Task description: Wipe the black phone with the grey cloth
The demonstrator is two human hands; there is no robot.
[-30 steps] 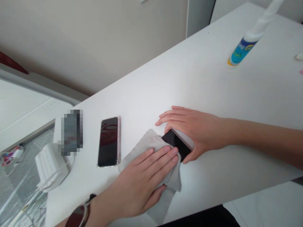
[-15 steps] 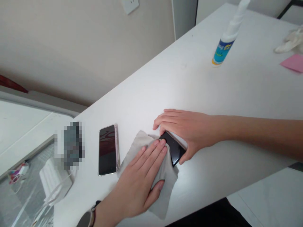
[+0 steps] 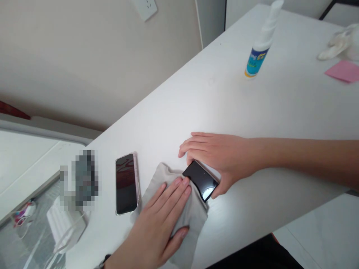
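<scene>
My left hand (image 3: pixel 158 224) lies flat on a grey cloth (image 3: pixel 193 224), its fingers stretched out and pressing the cloth down over a glossy black phone (image 3: pixel 199 178). The cloth hides the phone's lower left part. Thumb and fingers of my right hand (image 3: pixel 217 157) grip the phone's uncovered end from opposite sides, holding it on the white table (image 3: pixel 238 112). To the left of the cloth, a second phone (image 3: pixel 126 185) in a clear case rests with its dark screen up.
A white spray bottle (image 3: pixel 256 56) with a blue label stands toward the far side. Pink paper (image 3: pixel 343 71) and a white glove-like item (image 3: pixel 335 46) lie at the far right. A white pleated object (image 3: pixel 66 220) and a blurred-out item (image 3: pixel 84 179) sit at the left edge.
My left hand and the cloth have slid slightly down and left along the phone, so more of its black surface shows. My right hand keeps its grip. The view has shifted a little.
</scene>
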